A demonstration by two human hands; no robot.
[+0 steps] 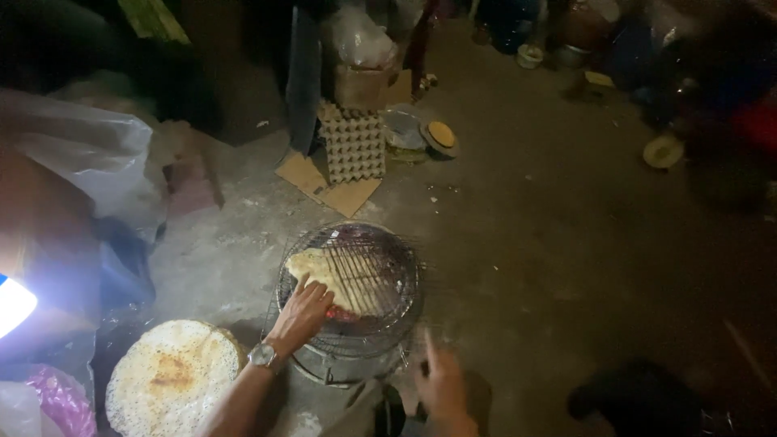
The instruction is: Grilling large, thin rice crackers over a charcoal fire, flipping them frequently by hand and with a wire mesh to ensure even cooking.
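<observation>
Left hand: the left hand [303,311], lower centre of the frame, wears a wristwatch [262,355]; fingers spread and flat, tips pressing the near edge of the flatbread [332,275], clamped on nothing.
Right hand: the right hand [441,384], bottom centre, hangs off the grill; one finger points up, the rest look loosely curled, holding nothing; blurred.
Flatbread: lies on the wire rack [380,279], on its left half, pale yellow, folded or puffed, uneven edge.
Wire rack: round, thin metal grid, sits on the charcoal stove [348,364]; red glow shows beneath near the fingertips.
Stove: short metal cylinder on the concrete floor [526,243].
Handling judgement: light, brief fingertip contact at the cooler edge seems best; keep the palm raised off the wires and clear of the glow.
Finished stack: round speckled flatbreads [172,376], browned centre, dry crisp look, lower left.
Surroundings: grey pulp egg trays [354,146] on cardboard, upper centre; plastic bags [97,162] at left.
</observation>
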